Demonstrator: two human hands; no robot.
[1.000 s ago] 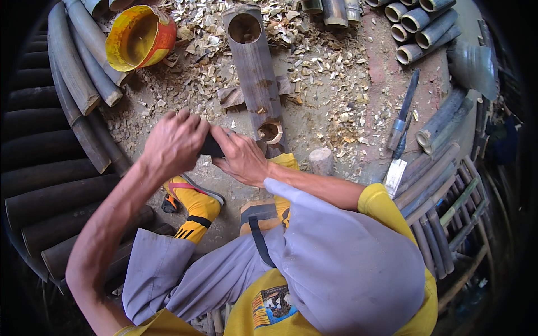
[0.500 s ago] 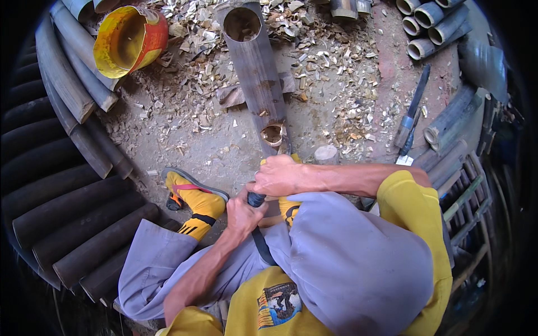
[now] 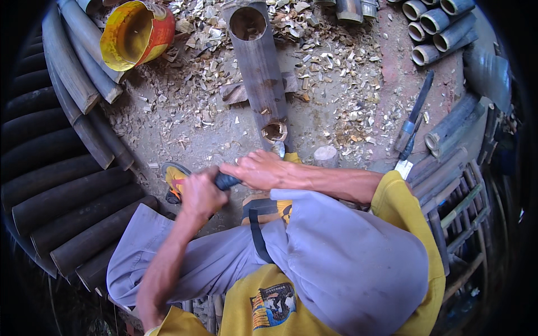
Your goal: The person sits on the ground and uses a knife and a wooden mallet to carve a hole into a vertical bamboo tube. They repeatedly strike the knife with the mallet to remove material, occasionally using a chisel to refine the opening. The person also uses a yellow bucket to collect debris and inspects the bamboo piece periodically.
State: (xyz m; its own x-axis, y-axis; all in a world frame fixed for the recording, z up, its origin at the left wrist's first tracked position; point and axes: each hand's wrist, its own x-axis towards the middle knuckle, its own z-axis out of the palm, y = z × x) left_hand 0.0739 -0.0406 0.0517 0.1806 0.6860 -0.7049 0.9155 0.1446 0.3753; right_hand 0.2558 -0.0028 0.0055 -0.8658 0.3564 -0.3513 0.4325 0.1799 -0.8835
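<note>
"On the chip-strewn floor (image 3: pixel 202 137), across a wood scrap (image 3: pixel 234 93), lies the bamboo tube (image 3: pixel 259 64). How far along does it look?"

"The far hole (image 3: pixel 247 23) is open and fairly neat. The near hole (image 3: pixel 274 132) is open too, but its ragged rim suggests some cutting is left."

"And the hands?"

"Both clasp one dark-handled tool (image 3: pixel 227 181): the left hand (image 3: pixel 203 193) wraps its rear end, the right hand (image 3: pixel 260 169) grips nearer the blade (image 3: pixel 279 148), which sits by the near hole."

"Any writing?"

"The yellow shirt (image 3: pixel 241 299) bears a print (image 3: pixel 274 305) with small lettering; I can read no label on the bucket (image 3: pixel 158 35)."
</note>
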